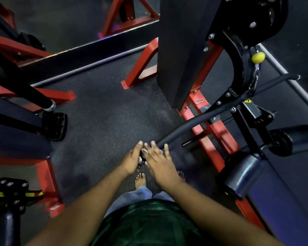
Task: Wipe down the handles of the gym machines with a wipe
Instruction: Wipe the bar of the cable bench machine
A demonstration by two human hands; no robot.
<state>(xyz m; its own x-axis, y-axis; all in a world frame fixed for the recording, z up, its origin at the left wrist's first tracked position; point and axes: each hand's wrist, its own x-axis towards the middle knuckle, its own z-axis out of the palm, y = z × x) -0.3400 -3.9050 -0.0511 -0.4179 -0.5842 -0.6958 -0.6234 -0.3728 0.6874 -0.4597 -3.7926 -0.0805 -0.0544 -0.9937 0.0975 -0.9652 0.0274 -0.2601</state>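
The room is dim, and most of the dark rubber floor (103, 110) sinks into near-black toward the corners. A faint violet-blue glow (103, 35) shows along the strip at the far wall, with the same bluish cast on the padded seat (274, 201) at lower right. The red frame bars (203, 121) catch the little light there is and stand out. Both hands (149, 158) are softly blurred, the fingers smeared. Straight bars bow outward near the edges from the wide lens. The picture is grainy, with details lost in shadow under the machines.
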